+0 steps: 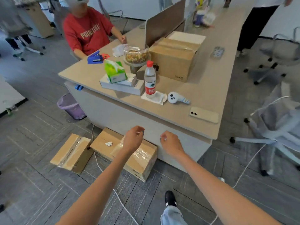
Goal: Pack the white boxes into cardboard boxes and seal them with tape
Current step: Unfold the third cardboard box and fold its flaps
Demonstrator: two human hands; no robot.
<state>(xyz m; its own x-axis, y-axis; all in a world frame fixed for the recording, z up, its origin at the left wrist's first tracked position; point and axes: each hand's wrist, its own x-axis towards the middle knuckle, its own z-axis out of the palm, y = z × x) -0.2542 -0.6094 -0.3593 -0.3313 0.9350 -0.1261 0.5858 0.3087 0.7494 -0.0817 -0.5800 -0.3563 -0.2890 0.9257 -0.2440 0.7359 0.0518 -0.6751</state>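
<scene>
Two taped cardboard boxes lie on the floor against the desk front: a small one point(72, 153) at the left and a larger one point(142, 159) with shiny clear tape and a crumpled white scrap on top. A third taped cardboard box point(174, 60) stands on the desk. Two flat white boxes point(123, 88) are stacked near the desk's left front. My left hand point(132, 138) hovers over the larger floor box, fingers loosely curled and holding nothing. My right hand point(171, 142) hangs beside it in front of the desk panel, also empty with curled fingers.
On the desk point(186, 117) are a water bottle point(150, 79), a green tissue pack point(115, 71), a snack bowl, a white controller point(176, 98), a phone point(204, 115) and a blue tape dispenser point(95, 58). A person in red sits at the far left. A purple bin, white cables and chairs surround the desk.
</scene>
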